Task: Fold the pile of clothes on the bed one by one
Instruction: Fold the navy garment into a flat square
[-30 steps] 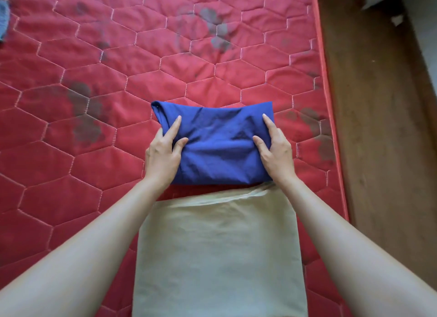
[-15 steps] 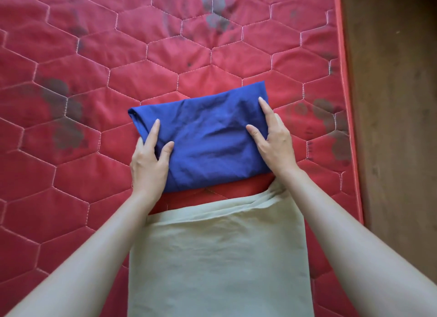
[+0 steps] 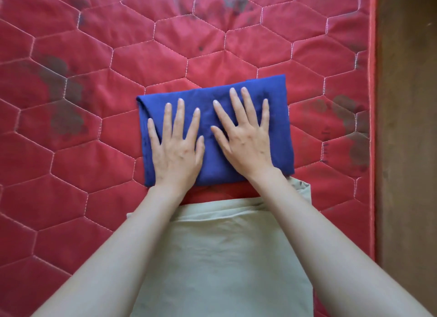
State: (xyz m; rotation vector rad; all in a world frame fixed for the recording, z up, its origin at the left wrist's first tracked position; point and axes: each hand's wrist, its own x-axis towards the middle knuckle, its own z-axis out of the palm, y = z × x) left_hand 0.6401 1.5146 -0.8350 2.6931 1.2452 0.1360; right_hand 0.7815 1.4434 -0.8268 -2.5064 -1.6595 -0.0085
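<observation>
- Head view: a folded blue garment lies at the centre of the frame on the red quilted mattress, forming a compact rectangle tilted slightly, its right end higher in the frame than its left.
- The left hand rests flat on the left half of the garment, fingers straight and spread, palm down; it grips nothing.
- The right hand lies flat on the right half, fingers also straight and fanned out, pressing the cloth rather than holding it.
- The thumbs of the two hands sit close together near the middle of the garment.
- Both bare forearms run from the lower corners of the frame up to the garment.
- Just below the blue garment, apart from it by a strip of red mattress, lies a pale green cloth, spreading down to the bottom edge between the forearms.
- The mattress shows hexagon stitching and several dark stains.
- Along the right edge of the frame, beside the mattress border, runs a brown floor.
</observation>
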